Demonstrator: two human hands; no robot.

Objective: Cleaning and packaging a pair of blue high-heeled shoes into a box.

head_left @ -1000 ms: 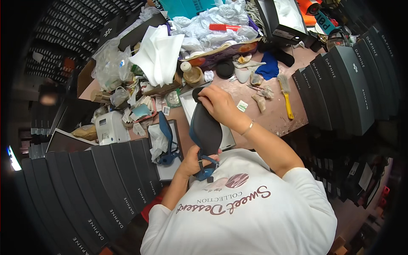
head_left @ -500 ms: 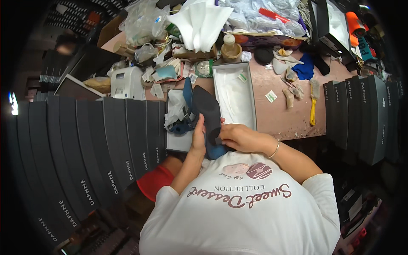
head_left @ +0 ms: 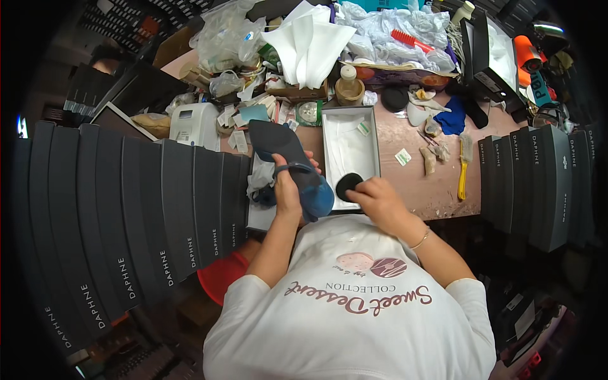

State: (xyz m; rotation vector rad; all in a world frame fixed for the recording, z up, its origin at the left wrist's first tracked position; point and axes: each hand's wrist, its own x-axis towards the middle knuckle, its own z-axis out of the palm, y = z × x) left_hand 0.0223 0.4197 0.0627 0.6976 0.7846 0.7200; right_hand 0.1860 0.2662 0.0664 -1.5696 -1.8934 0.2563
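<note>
My left hand [head_left: 288,190] is closed around a blue sandal [head_left: 318,197] with a dark grey sole, held tilted over the front of the boxes. A strap of the sandal loops across by my left fingers. Between the fingers of my right hand [head_left: 379,201] is a round, flat black pad [head_left: 348,187]; it hangs over the near end of an open shoebox [head_left: 375,145] lined with white paper. Left of that, a second open box, partly covered by my left arm, holds crumpled tissue [head_left: 259,176] and a dark blue item [head_left: 263,196], likely another shoe.
Rows of dark shoeboxes [head_left: 177,196] stand at the left, with more boxes [head_left: 548,183] at the right. On the pink table lie a yellow-handled brush [head_left: 463,174], a blue cloth [head_left: 451,116] and a small white label [head_left: 403,157]. A white label printer [head_left: 193,125] sits at the back left.
The sandal has turned in my left hand and moved slightly left, its blue end now showing more. My right hand has come away from it to the right, holding the black pad.
</note>
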